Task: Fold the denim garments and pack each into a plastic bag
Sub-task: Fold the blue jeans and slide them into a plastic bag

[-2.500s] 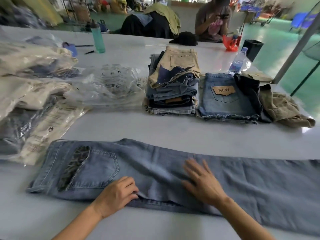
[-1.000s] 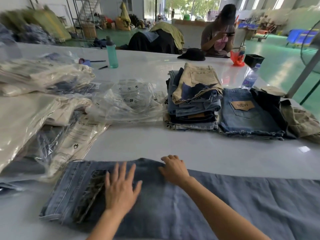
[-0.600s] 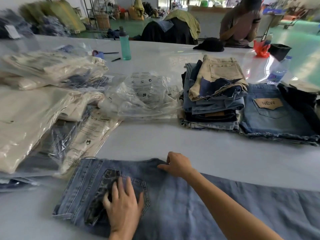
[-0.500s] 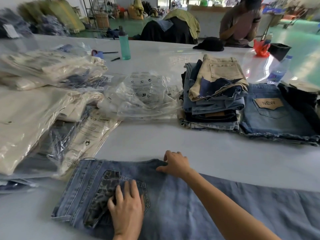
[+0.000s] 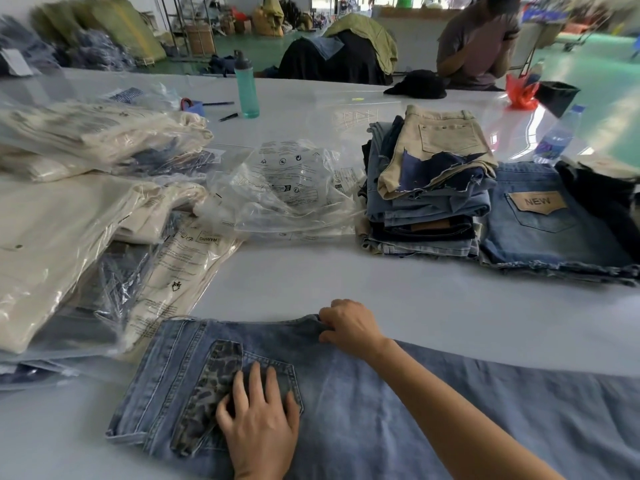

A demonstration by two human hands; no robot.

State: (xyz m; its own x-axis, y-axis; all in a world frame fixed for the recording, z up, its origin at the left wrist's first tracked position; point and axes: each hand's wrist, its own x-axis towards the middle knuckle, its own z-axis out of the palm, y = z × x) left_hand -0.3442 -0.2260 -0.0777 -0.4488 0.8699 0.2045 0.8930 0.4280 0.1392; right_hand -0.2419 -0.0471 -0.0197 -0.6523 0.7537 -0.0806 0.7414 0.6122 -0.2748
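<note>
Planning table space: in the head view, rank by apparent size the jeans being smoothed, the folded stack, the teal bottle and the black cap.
1. jeans, though nearest the camera
2. folded stack
3. teal bottle and black cap: too alike to rank

Garment packing workshop: long white table [image 5: 398,292] w/ bagged clothes [image 5: 69,216], folded denim stack [image 5: 429,206], fabric heaps [image 5: 97,39] behind.

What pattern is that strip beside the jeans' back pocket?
Leopard print, brown and dark spots, on the strip of the jeans; seen in the head view.
</note>
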